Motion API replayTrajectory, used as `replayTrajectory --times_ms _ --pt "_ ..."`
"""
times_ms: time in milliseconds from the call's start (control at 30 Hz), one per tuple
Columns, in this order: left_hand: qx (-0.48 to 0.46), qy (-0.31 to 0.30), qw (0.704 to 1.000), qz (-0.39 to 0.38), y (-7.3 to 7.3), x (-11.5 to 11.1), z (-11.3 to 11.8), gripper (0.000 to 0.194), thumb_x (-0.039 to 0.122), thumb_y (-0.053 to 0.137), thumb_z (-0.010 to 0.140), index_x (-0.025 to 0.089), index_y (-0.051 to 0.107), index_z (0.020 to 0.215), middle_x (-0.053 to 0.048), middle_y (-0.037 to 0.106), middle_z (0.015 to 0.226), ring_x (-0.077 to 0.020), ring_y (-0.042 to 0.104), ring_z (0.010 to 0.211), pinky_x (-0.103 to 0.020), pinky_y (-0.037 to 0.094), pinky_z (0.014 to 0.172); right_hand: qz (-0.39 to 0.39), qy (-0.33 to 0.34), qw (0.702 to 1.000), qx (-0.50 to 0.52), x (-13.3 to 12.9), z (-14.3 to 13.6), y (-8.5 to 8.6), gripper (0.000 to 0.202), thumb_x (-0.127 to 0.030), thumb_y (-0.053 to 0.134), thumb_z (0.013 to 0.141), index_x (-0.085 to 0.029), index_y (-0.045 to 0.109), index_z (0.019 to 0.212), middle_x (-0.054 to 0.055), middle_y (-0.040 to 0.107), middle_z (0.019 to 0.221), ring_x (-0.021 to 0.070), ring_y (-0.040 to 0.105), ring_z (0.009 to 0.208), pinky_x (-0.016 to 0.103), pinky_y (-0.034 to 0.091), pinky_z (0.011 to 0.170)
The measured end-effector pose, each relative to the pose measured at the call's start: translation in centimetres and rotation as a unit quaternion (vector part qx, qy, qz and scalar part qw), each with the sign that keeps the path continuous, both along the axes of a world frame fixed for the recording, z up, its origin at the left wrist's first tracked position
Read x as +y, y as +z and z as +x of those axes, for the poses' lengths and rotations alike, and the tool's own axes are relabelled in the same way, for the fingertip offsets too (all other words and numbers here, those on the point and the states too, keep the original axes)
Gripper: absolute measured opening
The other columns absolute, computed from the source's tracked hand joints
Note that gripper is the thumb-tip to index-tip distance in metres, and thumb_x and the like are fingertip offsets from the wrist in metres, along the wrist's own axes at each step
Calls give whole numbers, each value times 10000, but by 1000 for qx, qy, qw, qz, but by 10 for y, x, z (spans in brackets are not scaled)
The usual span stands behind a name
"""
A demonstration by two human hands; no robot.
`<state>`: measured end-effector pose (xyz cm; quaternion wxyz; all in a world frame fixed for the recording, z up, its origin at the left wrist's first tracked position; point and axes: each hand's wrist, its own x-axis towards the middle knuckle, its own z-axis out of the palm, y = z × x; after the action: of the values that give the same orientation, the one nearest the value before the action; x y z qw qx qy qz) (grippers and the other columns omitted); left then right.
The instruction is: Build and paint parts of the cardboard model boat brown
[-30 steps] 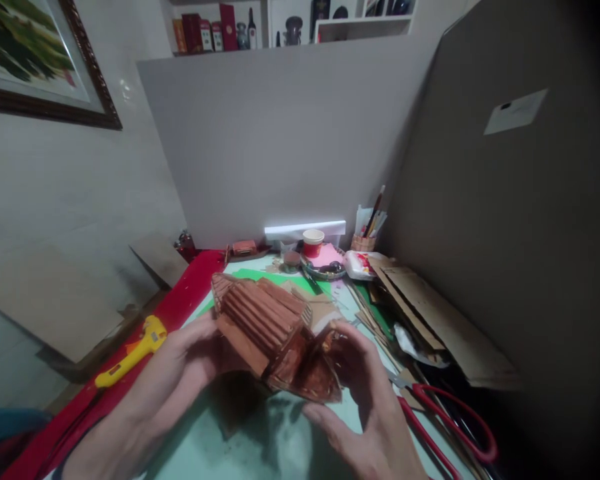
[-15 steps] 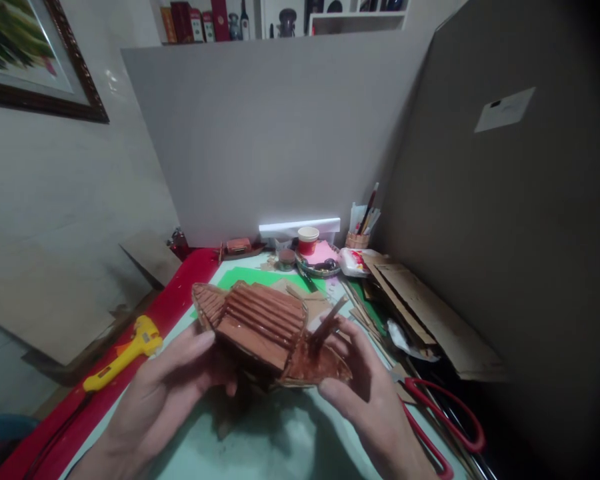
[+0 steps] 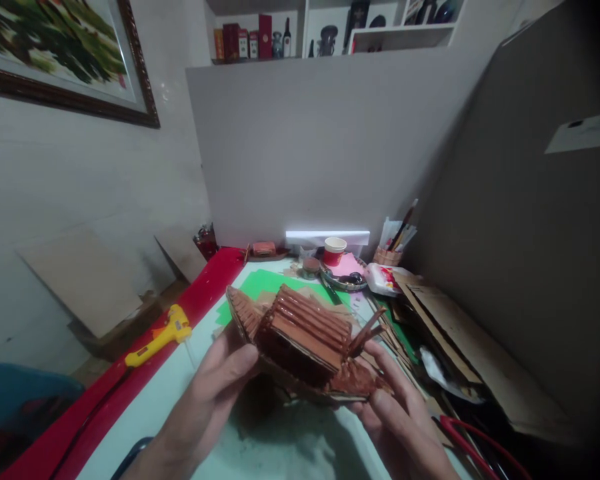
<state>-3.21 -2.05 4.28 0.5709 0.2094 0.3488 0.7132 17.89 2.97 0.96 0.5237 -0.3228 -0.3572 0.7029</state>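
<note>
A brown model boat [image 3: 305,333] with a ridged roof is held up over the pale table between both hands. My left hand [image 3: 215,387] grips its pointed left end, thumb on the near edge. Around the right end, near two small upright sticks, my right hand [image 3: 400,407] is closed, its thumb on the rim. The boat's underside and some fingertips beneath it are hidden.
A yellow glue gun [image 3: 160,337] lies on the red strip [image 3: 105,380] at the left. Green paper [image 3: 265,283], a red cup [image 3: 334,252] and a smaller boat [image 3: 265,251] sit behind. Cardboard strips [image 3: 440,320] and red-handled scissors [image 3: 480,447] are at the right.
The boat has tilted in both hands, so its near side and dark opening show more. The whole view has shifted, with the surroundings now further right in the picture.
</note>
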Motion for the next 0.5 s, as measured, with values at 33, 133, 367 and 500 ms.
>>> replayTrajectory --times_ms 33,133,367,500 --pt "-9 -3 1000 2 0 -1 2 615 257 769 817 296 584 1403 -49 705 1326 -310 593 1295 -342 558 1019 -3 1 1000 0 0 0 0 872 -531 906 638 -267 490 1358 165 629 1296 356 650 1135 447 528 906" --pt "-28 -4 1000 1 3 -3 5 619 255 754 824 298 572 1414 -52 683 1364 -330 586 1302 -406 531 1065 2 14 1000 -2 -1 -2 1 834 -531 881 686 -271 481 1370 148 642 1271 319 683 1050 414 537 858" --pt "-36 11 999 -24 15 -7 6 752 159 753 812 331 473 1489 -51 665 1391 -310 585 1307 -410 532 1065 42 63 997 4 -1 -2 5 806 -573 886 669 -253 529 1316 74 693 1050 216 660 792 346 515 738" --pt "-70 18 997 -26 21 -9 4 695 154 747 812 291 521 1455 -72 696 1342 -305 630 1247 -418 550 1041 77 121 990 14 2 -2 7 820 -600 869 684 -265 507 1339 29 688 897 195 642 715 313 500 682"
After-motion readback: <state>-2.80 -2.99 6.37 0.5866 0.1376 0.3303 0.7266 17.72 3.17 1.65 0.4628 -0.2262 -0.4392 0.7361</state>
